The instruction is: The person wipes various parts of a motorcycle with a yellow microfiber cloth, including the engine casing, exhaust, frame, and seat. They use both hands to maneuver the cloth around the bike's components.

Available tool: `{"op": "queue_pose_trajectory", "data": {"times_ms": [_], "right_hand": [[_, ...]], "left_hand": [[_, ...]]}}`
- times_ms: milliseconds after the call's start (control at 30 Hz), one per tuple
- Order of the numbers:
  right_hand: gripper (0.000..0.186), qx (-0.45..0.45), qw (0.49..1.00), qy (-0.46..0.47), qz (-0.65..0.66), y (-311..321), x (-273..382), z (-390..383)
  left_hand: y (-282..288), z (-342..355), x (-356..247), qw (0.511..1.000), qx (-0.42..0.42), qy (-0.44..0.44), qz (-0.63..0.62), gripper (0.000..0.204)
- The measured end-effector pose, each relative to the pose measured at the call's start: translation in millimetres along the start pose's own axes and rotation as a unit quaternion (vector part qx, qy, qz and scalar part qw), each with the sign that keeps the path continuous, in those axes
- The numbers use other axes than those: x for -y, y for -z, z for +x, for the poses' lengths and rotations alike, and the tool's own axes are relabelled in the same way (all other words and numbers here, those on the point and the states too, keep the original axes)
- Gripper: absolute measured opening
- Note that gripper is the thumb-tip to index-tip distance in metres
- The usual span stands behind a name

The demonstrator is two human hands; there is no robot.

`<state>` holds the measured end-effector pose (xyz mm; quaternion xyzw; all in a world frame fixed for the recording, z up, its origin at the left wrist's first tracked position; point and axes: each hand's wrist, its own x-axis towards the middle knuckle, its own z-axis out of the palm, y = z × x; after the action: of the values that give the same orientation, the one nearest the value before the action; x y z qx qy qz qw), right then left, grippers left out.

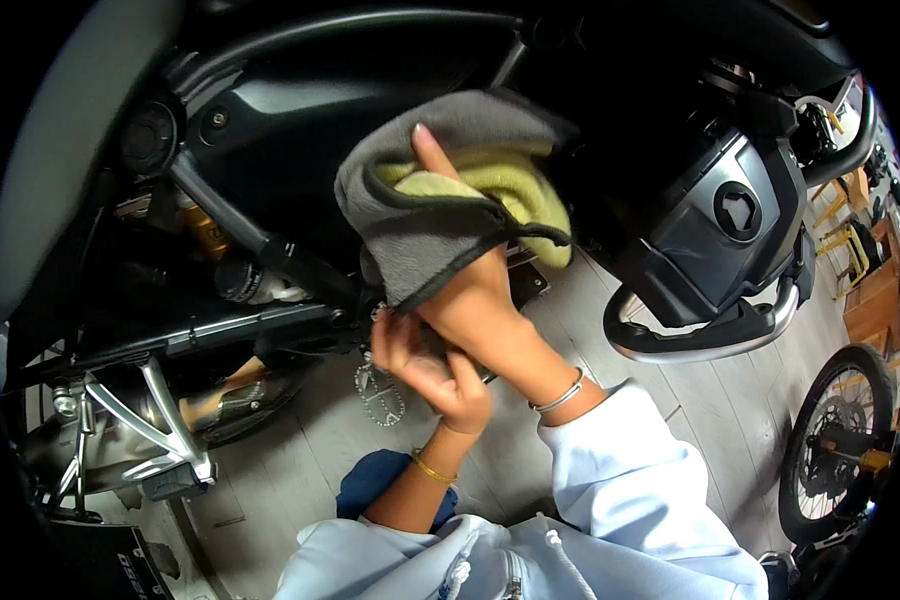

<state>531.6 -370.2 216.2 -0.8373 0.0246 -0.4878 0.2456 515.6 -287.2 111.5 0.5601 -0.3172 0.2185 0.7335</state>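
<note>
My right hand [475, 305] holds a grey and yellow-green cloth [405, 235] against the side of a black motorcycle [260, 130]. Part of this hand is hidden in the folds, with one fingertip showing above them. My left hand [430, 375] is just below, its loosely bent fingers apart near the cloth's lower edge and the frame; whether they touch either is unclear. A metal pedal [380, 400] shows beside that hand, low over the floor. I wear pale sleeves and a bracelet on each wrist.
A black and silver side case [700, 230] with a metal guard bar [690, 345] is at the right. A silver footrest bracket [150, 430] sits at lower left. A spoked wheel [835, 445] stands at far right before wooden items [870, 305], on a grey plank floor [620, 400].
</note>
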Motion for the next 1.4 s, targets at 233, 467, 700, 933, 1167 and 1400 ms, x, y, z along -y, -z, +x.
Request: {"op": "queue_pose_trajectory", "data": {"times_ms": [233, 467, 700, 933, 1167, 1400], "right_hand": [[0.050, -0.040, 0.997, -0.001, -0.067, 9.5, 6.7, 26.4], [0.052, -0.137, 0.986, 0.019, -0.098, 15.3, 10.9, 75.9], [0.040, -0.143, 0.990, 0.016, 0.005, -18.1, 54.6, 101.7], [0.039, -0.098, 0.964, 0.018, 0.245, -45.8, 85.0, 107.9], [0.030, -0.151, 0.982, 0.068, -0.091, -7.7, 34.6, 95.8], [0.039, -0.205, 0.976, 0.009, -0.067, 15.7, -16.7, 75.9]], "left_hand": [[4.5, 117.1, -58.5, 0.938, 0.158, -0.245, 0.186, 0.043], [-27.0, 203.8, -81.2, 0.894, 0.184, -0.310, 0.266, 0.044], [14.9, 244.8, -75.7, 0.867, 0.137, -0.340, 0.339, 0.042], [50.8, 250.9, -82.0, 0.895, 0.114, -0.291, 0.318, 0.042], [2.3, 241.1, -74.3, 0.883, 0.165, -0.299, 0.321, 0.038], [-60.7, 198.6, -65.2, 0.906, 0.160, -0.306, 0.245, 0.028]]}}
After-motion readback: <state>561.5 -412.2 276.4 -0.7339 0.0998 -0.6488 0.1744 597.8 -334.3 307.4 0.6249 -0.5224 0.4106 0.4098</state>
